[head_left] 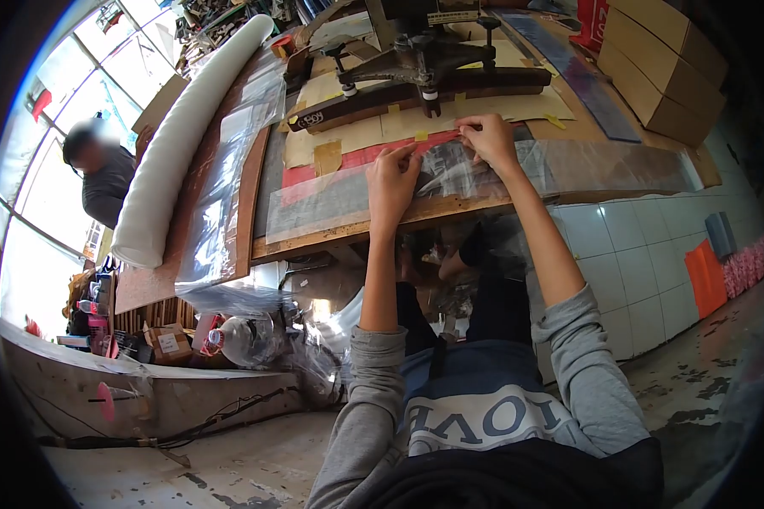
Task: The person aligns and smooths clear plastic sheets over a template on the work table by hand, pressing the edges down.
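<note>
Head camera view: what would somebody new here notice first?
Probably the big white roll, lying lengthwise at the left of the workbench. Next might be the dark metal frame over the middle of the bench, with the left hand and right hand in front of it, above clear plastic. Then the bright orange sheet and pink bundle down at the far right.

Your single view looks from your head, forward and down over your shirt [475, 373], with your left hand [393, 188] and right hand [489, 142] at arm's length above the table [339, 237]. Its wide, round frame also takes in the tiled floor [632, 265].
</note>
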### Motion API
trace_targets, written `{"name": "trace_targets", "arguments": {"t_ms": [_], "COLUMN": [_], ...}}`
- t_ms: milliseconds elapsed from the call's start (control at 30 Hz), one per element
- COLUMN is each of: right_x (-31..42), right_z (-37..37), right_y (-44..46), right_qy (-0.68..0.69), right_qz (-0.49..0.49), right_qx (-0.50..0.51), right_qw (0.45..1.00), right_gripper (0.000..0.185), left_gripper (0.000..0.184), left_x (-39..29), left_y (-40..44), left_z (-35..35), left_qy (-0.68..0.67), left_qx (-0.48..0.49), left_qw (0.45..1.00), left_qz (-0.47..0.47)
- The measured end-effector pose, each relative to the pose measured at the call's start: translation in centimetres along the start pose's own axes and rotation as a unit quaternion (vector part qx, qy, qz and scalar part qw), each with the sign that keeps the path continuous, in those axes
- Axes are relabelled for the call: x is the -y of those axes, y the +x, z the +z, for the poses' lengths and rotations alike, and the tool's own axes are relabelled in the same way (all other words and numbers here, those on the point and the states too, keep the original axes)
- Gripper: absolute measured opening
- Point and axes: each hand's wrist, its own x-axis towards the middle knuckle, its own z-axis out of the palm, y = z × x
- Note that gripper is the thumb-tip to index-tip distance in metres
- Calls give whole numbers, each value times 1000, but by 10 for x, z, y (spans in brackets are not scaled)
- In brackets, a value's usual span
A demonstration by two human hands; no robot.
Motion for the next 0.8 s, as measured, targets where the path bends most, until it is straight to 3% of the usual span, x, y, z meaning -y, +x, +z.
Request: {"name": "trace_targets", "arguments": {"t_ms": [800], "right_x": [2], "right_z": [-1], "right_y": [-1], "right_qy": [-9], "right_qz": [3], "right_qx": [0], "right_qw": [1000], "right_gripper": [16], "left_gripper": [26], "left_x": [1], "left_y": [-3], "left_z": [-1], "left_qy": [24], "left_qx": [5], "left_qw": [999], "left_qz": [22]}}
